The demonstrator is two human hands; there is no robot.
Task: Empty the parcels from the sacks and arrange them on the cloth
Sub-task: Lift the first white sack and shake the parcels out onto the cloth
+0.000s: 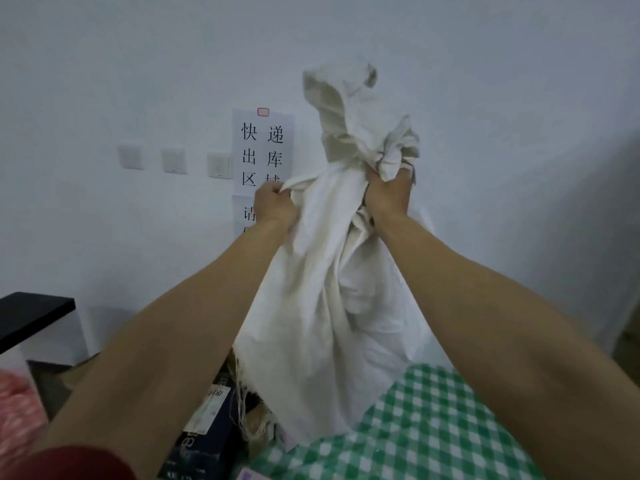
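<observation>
Both hands, left hand [275, 206] and right hand [389, 194], clench the upended white sack [329, 306] above the green checked cloth [433, 427]; boxes [207, 420] lie beneath. Emptying seems underway; next, probably shake it.

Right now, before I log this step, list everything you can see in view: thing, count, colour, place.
sack: one, white, held up at centre, frayed open end hanging down
checked cloth: one, green and white, lower right
dark box: one, navy, under the sack's open end at bottom centre
brown parcels: number unclear, lower left behind the arm
black shelf: one, left edge
paper signs: two, white with black characters, on the wall
wall switches: three, white, left of the signs
pink item: one, blurred, bottom left
left hand: grip closed on the sack
right hand: grip closed on the sack's bunched upper end
</observation>
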